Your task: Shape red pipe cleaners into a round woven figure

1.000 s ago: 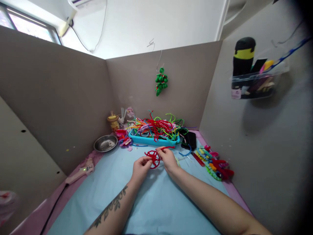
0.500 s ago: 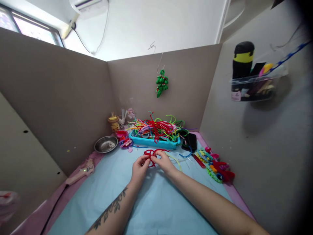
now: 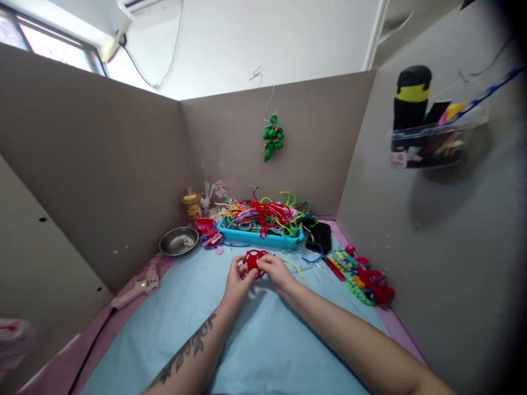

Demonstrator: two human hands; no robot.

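A round, wheel-like shape of red pipe cleaner (image 3: 252, 260) is held up between both hands, over the light blue table cover. My left hand (image 3: 239, 278) grips its left and lower edge with thumb and fingers. My right hand (image 3: 276, 270) pinches it near the centre right, thumb against the red middle. Part of the shape is hidden behind the fingers. Just right of my right hand, a yellow-green pipe cleaner (image 3: 297, 267) lies on the cover.
Behind the hands stands a blue tray (image 3: 259, 240) heaped with coloured pipe cleaners. To the left are a metal bowl (image 3: 175, 248) and a pink glue gun (image 3: 135, 292). A black phone (image 3: 323, 237), a red tool (image 3: 334, 269) and colourful pipe-cleaner pieces (image 3: 358, 274) lie right.
My right hand has moved from the shape's upper right edge in to its middle. The loose red end that stuck out to the right now shows much less. The shape faces me more.
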